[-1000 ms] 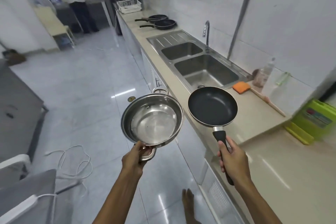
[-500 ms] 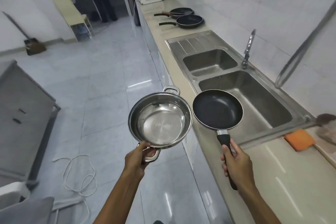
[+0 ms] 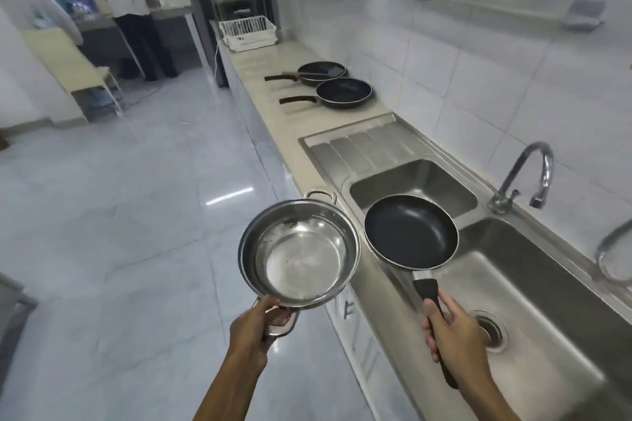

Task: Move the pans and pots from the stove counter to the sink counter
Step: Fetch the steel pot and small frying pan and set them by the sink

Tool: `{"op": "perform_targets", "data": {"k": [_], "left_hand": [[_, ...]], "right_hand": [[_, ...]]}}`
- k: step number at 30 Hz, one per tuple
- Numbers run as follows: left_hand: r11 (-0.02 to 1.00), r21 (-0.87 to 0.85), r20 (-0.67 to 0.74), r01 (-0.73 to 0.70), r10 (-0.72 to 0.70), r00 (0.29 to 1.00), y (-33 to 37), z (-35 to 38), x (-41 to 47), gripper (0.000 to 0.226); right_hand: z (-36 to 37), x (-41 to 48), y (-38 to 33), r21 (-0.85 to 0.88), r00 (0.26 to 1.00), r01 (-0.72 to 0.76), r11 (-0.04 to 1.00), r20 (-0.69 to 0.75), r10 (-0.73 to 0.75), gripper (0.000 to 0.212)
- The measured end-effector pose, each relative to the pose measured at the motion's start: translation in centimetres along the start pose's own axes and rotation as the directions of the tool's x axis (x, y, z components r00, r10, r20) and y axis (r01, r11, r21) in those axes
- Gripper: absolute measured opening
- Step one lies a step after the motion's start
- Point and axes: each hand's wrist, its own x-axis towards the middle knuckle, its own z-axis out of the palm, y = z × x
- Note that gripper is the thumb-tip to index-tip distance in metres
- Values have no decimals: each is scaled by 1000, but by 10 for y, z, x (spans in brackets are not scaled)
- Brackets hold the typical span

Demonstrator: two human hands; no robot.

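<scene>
Carry in progress: steel pot (image 3: 299, 255) gripped by your left hand (image 3: 254, 328), black frying pan (image 3: 410, 231) by your right hand (image 3: 456, 335).
Keep both level; set them down ahead of your hands beside the two pans (image 3: 342, 92) on the counter (image 3: 273, 85), probably clear beyond the sink (image 3: 533, 284).

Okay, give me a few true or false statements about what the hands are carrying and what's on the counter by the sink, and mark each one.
1. The left hand holds the steel pot by a side handle. True.
2. The right hand holds a lid. False: it grips the handle of the black frying pan.
3. Two dark pans lie on the counter beyond the sink. True.
4. The steel pot is full of water. False: it looks empty.
</scene>
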Motion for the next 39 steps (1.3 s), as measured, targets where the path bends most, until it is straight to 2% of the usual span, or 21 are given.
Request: {"op": "perform_targets", "data": {"k": [4,11,17,20,24,26,30,33,39], "left_hand": [[998,56,46,3,-6,999,63,30,74,38],[989,143,138,31,-51,989,151,113,217,42],[955,292,215,47,-113,970,228,192,331,37],[924,382,272,38,-152,950,269,233,388,37],[890,453,301,47,-203,932,305,286,454,41],[864,501,334,46,-243,911,321,317,487,40],[829,559,416,7,-287,863,346,370,546,35],[809,587,471,-11,-331,818,364,402,585,36],[738,675,505,-3,-458,732,386,442,631,19]], "right_hand": [[44,66,-32,-42,999,-1,999,-54,-1,34],[110,207,-56,38,983,-37,999,-180,43,47],[160,325,-76,64,951,-45,997,-302,62,20],[180,377,-85,59,927,-72,996,-365,89,17],[202,438,-93,70,873,-115,991,-469,135,33],[214,468,-92,83,844,-150,985,-509,171,26],[242,519,-92,135,763,-194,972,-602,235,39],[267,543,-97,145,706,-210,967,-662,252,34],[305,580,-105,239,594,-242,940,-730,338,37]]}}
